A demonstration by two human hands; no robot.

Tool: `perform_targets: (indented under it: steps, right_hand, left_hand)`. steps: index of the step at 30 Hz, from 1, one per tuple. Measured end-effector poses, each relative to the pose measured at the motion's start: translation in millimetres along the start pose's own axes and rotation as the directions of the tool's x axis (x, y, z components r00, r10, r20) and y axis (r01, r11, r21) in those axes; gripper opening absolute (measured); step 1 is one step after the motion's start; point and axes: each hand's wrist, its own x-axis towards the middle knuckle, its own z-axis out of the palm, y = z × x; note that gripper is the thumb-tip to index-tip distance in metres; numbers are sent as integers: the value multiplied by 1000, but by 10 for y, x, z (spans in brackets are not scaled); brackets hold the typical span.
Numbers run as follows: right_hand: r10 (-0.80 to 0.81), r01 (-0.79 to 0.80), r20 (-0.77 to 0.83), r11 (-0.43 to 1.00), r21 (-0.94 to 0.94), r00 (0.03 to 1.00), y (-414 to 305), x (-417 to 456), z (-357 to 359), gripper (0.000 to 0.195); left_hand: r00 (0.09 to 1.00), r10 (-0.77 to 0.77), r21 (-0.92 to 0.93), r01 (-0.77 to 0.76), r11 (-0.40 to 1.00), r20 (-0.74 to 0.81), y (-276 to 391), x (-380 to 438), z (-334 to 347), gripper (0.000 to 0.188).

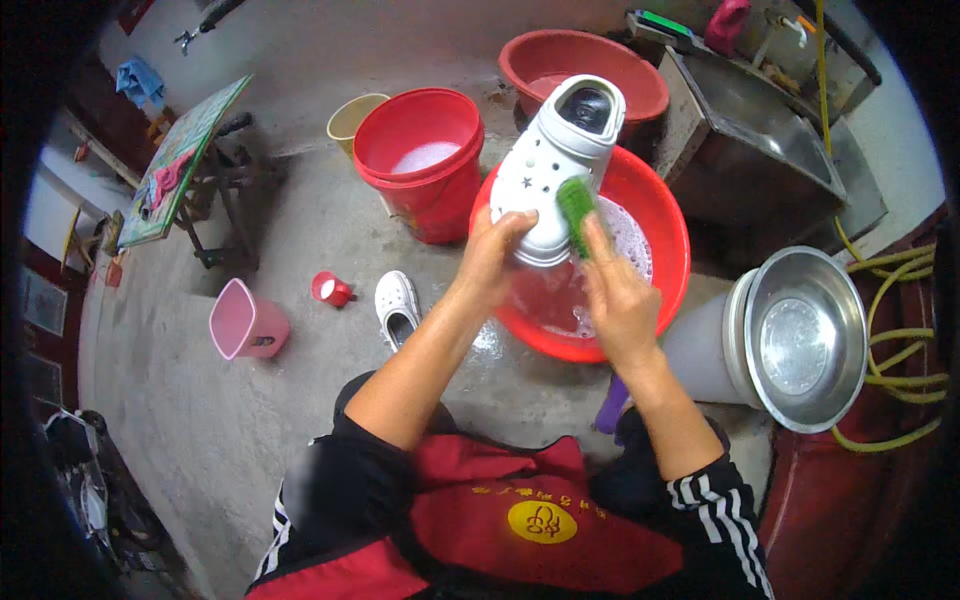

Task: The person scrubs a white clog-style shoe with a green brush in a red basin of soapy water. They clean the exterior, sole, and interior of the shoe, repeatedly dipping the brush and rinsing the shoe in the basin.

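My left hand grips the toe end of a white perforated clog, its heel pointing away from me. A green brush is in my right hand, its bristles at the side of the clog's upper; the brush is slightly blurred. Both are over a red plastic basin that holds sudsy water. The other white clog lies on the concrete floor, left of the basin, partly behind my left forearm.
Beyond stand a red bucket with foamy water, a yellowish bucket and a reddish tub. A small red cup and pink bin stand left. At right are a metal basin, a sink and a yellow hose.
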Motion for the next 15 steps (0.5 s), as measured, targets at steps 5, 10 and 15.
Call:
perform_targets:
  steps: [5, 10, 15]
  right_hand:
    - [-25, 26, 5, 994, -106, 1000, 61, 98, 6, 56]
    - [-36, 36, 65, 999, -1, 997, -142, 29, 69, 53]
    - [130, -132, -21, 988, -75, 991, 186, 316, -104, 49]
  left_hand:
    - [956, 290, 523, -224, 822, -48, -83, 26, -45, 72]
    - [893, 451, 666, -341, 663, 8, -42, 46, -37, 77]
    - [829, 532, 840, -406, 358, 174, -119, 16, -77, 83]
